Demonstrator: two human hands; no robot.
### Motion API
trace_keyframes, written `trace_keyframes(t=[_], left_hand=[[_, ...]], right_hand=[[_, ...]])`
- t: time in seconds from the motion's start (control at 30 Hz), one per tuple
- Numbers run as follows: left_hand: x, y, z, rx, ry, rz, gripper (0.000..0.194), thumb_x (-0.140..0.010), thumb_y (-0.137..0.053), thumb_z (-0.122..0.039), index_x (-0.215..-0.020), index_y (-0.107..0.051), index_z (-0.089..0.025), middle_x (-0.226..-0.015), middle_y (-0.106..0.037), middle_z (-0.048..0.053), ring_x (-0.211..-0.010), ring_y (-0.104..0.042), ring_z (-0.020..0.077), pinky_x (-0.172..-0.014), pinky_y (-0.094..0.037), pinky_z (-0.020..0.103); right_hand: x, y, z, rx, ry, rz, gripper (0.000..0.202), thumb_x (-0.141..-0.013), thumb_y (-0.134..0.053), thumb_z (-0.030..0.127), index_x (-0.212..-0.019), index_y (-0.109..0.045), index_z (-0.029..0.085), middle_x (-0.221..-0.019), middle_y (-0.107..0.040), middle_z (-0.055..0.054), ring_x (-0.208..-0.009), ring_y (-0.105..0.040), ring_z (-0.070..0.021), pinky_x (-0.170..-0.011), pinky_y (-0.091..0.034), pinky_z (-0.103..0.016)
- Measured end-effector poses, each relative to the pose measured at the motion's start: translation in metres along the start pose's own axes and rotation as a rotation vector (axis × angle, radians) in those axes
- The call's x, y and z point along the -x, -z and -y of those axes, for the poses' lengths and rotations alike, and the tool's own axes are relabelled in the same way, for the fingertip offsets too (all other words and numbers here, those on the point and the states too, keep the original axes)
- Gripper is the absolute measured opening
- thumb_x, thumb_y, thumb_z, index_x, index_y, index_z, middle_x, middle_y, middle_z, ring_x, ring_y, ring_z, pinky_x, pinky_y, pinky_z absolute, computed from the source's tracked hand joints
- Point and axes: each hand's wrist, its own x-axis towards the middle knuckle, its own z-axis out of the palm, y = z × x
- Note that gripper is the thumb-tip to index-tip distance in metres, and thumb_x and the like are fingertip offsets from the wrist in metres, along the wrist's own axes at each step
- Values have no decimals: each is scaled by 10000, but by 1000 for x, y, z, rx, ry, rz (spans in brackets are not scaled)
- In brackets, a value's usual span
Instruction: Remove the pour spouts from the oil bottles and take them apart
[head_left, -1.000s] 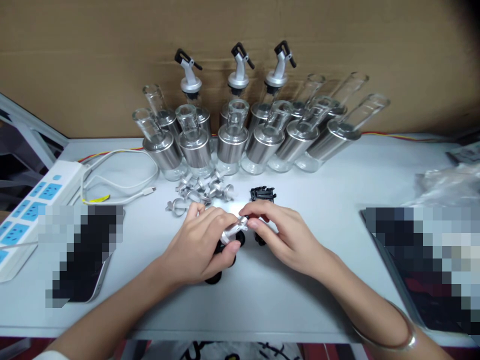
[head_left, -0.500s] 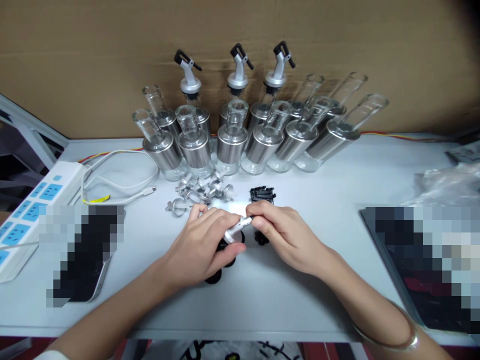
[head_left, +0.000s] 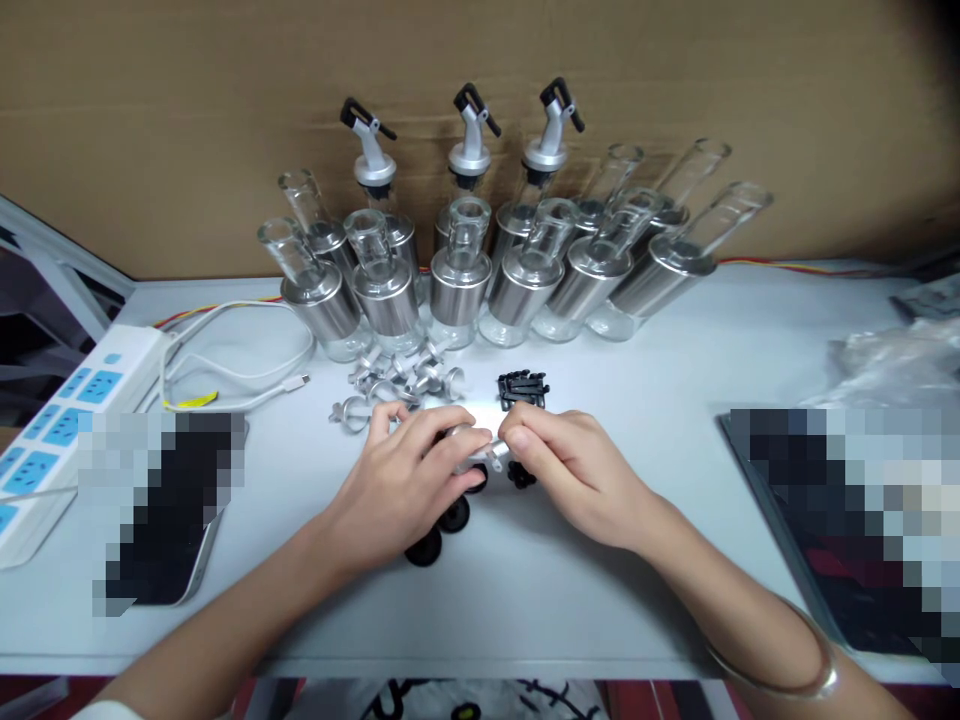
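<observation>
A silver pourer spout (head_left: pixel 491 455) lies between my two hands above the white table, tilted with its narrow end to the right. My left hand (head_left: pixel 409 480) is closed around its wide flange. My right hand (head_left: pixel 574 470) pinches at the narrow end, and its fingertips hide whether a small black part is there too. Below the left fingers lie round black stoppers (head_left: pixel 455 514). Small black pieces (head_left: pixel 520 475) sit under the right fingers, and a group of black levers (head_left: pixel 523 388) is just beyond. More silver spouts (head_left: pixel 427 378) are heaped behind my left hand.
Several glass bottles with steel sleeves (head_left: pixel 459 290) stand in rows at the back; three carry finished pourers (head_left: pixel 470 140). A power strip (head_left: pixel 82 420), white cable (head_left: pixel 247 400) and phone (head_left: pixel 176 510) are on the left. A dark tablet-like slab (head_left: pixel 780 540) and clear plastic (head_left: pixel 900 370) are on the right.
The spout has turned in my fingers, and a small side lug now shows underneath. My left fingers have shifted over its flange, uncovering more of the black stoppers. My right fingers now cover the tip.
</observation>
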Motion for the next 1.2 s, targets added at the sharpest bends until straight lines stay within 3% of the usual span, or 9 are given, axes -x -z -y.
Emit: trace_keyframes(t=[0.13,0.2,0.3,0.4,0.53,0.6,0.8,1.0,1.2], left_hand=[[1,0,1,-75,17,-72,142,-1005,-376,-195,-1078,-497,-201,-1062,-643,72,-900,-614,175,-828,-322,352],[1,1,1,-61,49,-97,135,-995,-399,-189,-1081,-502,-199,-1068,-638,80,-932,-610,179,-831,-329,351],[1,1,3,-45,85,-114,143,-980,-426,-181,-1096,-506,-201,-1076,-631,85,-982,-599,184,-830,-345,344],[1,2,3,-55,98,-127,160,-974,-421,-160,-1099,-509,-208,-1078,-629,83,-986,-596,184,-831,-352,344],[1,2,2,-44,89,-131,158,-976,-410,-148,-1088,-507,-203,-1085,-625,86,-992,-592,180,-834,-352,345],[1,2,2,-37,89,-130,157,-977,-404,-145,-1082,-506,-204,-1090,-624,85,-991,-592,178,-841,-351,348],[1,2,3,-9,85,-133,166,-970,-417,-130,-1088,-508,-204,-1098,-617,87,-1005,-587,181,-855,-338,357],[3,1,4,24,87,-110,182,-947,-452,-106,-1081,-517,-212,-1120,-610,76,-1004,-589,176,-875,-308,363],[4,1,4,37,95,-117,177,-943,-455,-115,-1076,-519,-213,-1117,-616,70,-998,-596,177,-866,-311,354]], right_hand=[[-1,1,-2,-30,-105,1,368,-977,-356,293,-619,-356,207,-510,-316,73,-445,-326,-74,-455,-265,-214],[-2,3,-4,-67,-158,-14,345,-962,-402,299,-636,-450,195,-529,-428,58,-487,-418,-81,-503,-329,-211],[-3,6,-11,-195,-220,-65,136,-890,-537,278,-807,-598,190,-724,-632,5,-661,-583,-120,-597,-435,-225],[-4,8,-17,-277,-247,-116,76,-819,-624,257,-855,-608,192,-843,-686,-26,-737,-637,-146,-634,-490,-245],[-4,17,-18,-128,-259,0,138,-882,-536,257,-973,-627,206,-832,-723,-24,-752,-672,-160,-682,-493,-266],[-4,22,-18,-20,-267,79,176,-907,-495,261,-986,-642,206,-833,-726,-27,-771,-671,-166,-678,-477,-264],[-4,30,-21,55,-353,243,159,-847,-608,320,-773,-606,180,-610,-604,23,-550,-528,-115,-540,-397,-227],[-4,26,-26,207,-330,284,110,-870,-567,247,-818,-633,176,-685,-608,7,-599,-516,-122,-584,-373,-240],[-2,26,-29,244,-302,307,394,-983,-366,362,-671,-530,187,-642,-561,-4,-596,-466,-137,-606,-343,-275]])
